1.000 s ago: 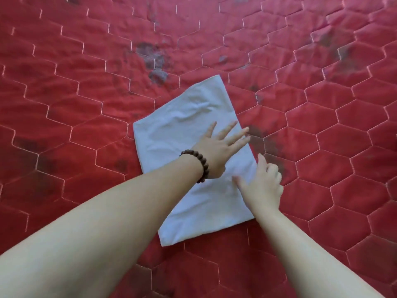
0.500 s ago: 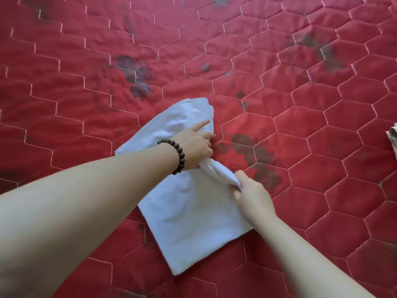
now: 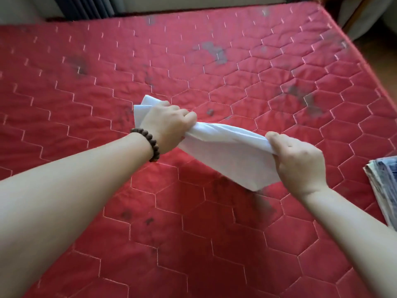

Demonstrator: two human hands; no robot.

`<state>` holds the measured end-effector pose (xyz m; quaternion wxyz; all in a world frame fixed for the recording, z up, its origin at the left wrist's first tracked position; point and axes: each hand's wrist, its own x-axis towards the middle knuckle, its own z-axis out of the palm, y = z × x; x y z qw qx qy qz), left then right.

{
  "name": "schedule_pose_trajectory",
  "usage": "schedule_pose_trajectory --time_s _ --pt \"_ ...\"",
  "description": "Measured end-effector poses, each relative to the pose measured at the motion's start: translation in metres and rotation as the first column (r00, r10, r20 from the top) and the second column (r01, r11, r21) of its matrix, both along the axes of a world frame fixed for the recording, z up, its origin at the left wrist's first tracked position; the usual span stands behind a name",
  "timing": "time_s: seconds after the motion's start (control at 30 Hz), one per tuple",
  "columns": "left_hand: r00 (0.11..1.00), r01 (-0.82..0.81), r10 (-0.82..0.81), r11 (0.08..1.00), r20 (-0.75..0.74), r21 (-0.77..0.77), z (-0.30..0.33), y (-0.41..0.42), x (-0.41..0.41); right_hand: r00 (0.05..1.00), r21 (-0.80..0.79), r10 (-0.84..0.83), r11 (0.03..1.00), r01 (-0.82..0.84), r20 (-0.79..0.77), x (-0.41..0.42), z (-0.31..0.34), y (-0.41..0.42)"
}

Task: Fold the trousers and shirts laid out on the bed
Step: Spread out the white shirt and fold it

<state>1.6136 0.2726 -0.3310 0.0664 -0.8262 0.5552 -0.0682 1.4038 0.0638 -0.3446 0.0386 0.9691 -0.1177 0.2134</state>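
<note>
A folded white garment (image 3: 227, 151) is held clear of a red quilted mattress (image 3: 193, 233) by two hands.

The mattress, stitched in hexagons and marked with dark patches, fills most of the view. The white garment is stretched between the hands above its middle, with a corner hanging down. One end is gripped in the curled fingers of the left hand (image 3: 167, 125), a dark bead bracelet (image 3: 148, 143) being worn at that wrist; the other end is gripped by the right hand (image 3: 298, 160). A folded stack of clothes (image 3: 384, 186) is seen at the mattress's right edge.
</note>
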Motion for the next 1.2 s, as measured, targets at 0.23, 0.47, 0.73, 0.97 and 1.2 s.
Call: schedule_pose_trajectory --time_s 0.23,0.47,0.73,0.97,1.2 --pt "0.994 0.089 -0.074 0.975 0.085 -0.202 -0.025 0.045 -0.027 0.993 -0.020 0.118 0.993 -0.117 0.004 -0.021 -0.013 0.015" --pt "0.912 -0.189 0.328 0.869 -0.247 0.457 -0.148 0.105 -0.112 0.655 0.154 0.075 0.986 0.064 -0.751 -0.079 -0.127 0.088" --pt "0.872 -0.379 0.472 0.820 -0.132 0.429 -0.164 0.148 -0.143 0.658 0.360 0.180 0.921 0.149 -0.731 -0.113 -0.150 0.152" --pt "0.692 -0.525 0.663 0.733 -0.284 0.432 -0.154 0.166 -0.166 0.584 0.715 0.503 0.669 0.204 -0.637 -0.119 -0.146 0.240" --pt "0.332 -0.813 0.628 0.569 -0.704 0.123 -0.156 0.154 -0.176 0.865 0.686 0.257 0.715 0.130 -0.431 -0.072 -0.140 0.180"
